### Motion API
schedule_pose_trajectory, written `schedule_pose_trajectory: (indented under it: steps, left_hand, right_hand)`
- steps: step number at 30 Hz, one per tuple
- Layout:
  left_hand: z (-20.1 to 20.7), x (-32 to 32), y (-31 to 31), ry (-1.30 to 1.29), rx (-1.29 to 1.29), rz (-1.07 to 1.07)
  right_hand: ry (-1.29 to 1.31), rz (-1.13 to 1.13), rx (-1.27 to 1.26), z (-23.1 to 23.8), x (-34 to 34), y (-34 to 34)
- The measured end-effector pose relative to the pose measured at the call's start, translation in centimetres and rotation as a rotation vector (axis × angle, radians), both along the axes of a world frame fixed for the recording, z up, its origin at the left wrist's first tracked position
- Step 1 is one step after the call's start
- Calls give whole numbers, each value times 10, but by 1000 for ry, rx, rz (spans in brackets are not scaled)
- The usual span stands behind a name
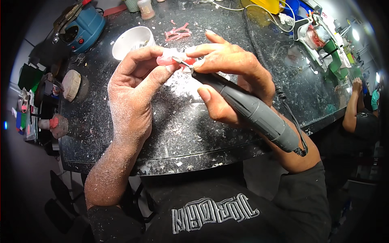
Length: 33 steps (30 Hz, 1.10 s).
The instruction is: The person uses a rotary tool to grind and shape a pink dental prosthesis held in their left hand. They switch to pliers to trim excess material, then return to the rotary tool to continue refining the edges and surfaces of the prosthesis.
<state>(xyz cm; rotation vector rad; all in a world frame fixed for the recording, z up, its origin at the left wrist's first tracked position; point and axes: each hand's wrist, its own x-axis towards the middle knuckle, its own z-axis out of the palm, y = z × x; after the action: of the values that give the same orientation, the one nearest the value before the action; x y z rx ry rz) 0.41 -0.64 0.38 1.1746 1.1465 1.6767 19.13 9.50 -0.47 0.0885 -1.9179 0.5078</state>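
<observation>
My left hand [131, 91], coated in pale dust, pinches a small pink-and-white denture [165, 60] between thumb and fingers. Wrapped round a black rotary handpiece [253, 111] is my right hand [239, 69], with some fingertips close to the denture. The thin metal bur [181, 62] at the handpiece's front end meets the pink piece, though whether it touches or just hovers I cannot tell. Part of the denture is hidden behind my fingers. White shavings [186, 87] lie on the dark tabletop [198, 137] under both hands.
A white bowl [120, 47] stands behind my left hand, near pink branching scraps [178, 33]. At far left are a blue machine [87, 30] and a round beige block [71, 85]. The handpiece's coiled cord [280, 94] trails rightward. Another person's arm [351, 107] shows at far right.
</observation>
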Motion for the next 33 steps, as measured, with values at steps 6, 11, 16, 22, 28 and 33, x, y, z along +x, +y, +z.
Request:
schedule_pose_trajectory:
  steps: [6,11,16,22,28,33]
  left_hand:
    - [1,2,-1,2,17,4]
    - [-2,-1,0,12,79,-12]
    - [-1,3,0,12,116,19]
    - [2,5,-3,106,141,15]
    - [2,3,-5,117,83,37]
    - [0,2,-4,125,70,42]
  right_hand:
    - [-38,-21,69,1,0,1]
    - [-44,-29,98,3,0,1]
    - [-43,-84,126,4,0,-2]
    - [-28,-29,76,-1,-2,-3]
    - [-40,-4,88,2,-4,-4]
    - [-49,-6,58,1,-4,-5]
